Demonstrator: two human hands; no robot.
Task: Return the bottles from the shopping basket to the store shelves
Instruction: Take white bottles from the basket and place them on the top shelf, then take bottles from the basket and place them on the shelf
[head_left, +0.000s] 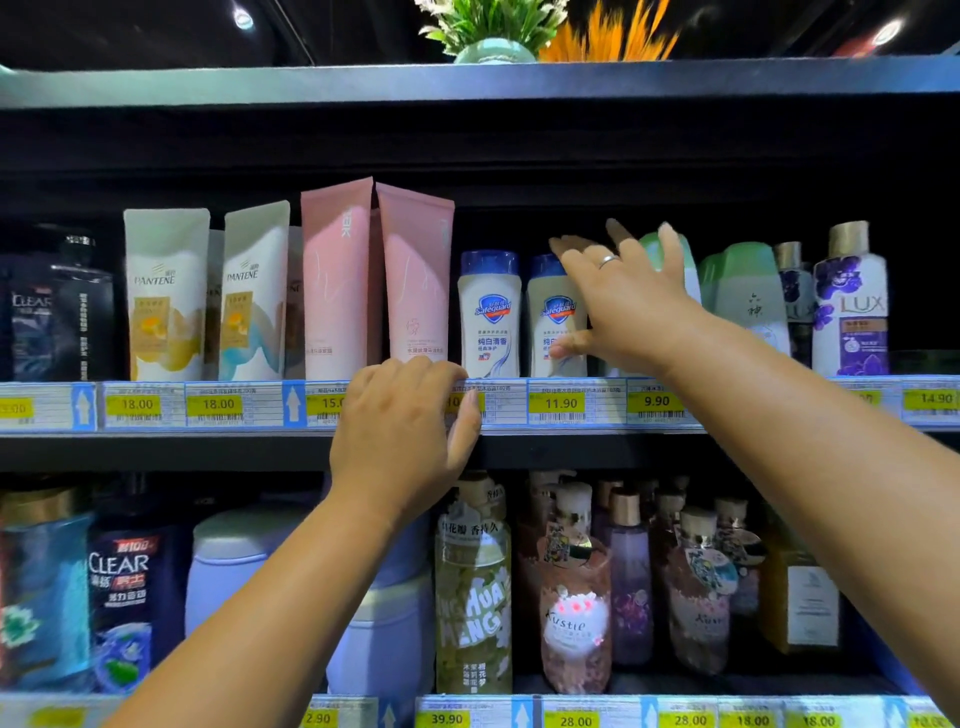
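Right hand (623, 301), fingers spread and holding nothing, is laid against a green bottle (687, 265) at two o'clock; left hand (400, 431) is hooked over the shelf edge (576, 410). Bottle is best nudged back upright, gently.

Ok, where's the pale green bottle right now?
Head view, middle shelf, right of centre: the pale green bottle stands behind the right hand, fingers spread, between the right-hand Safeguard bottle and another green bottle.
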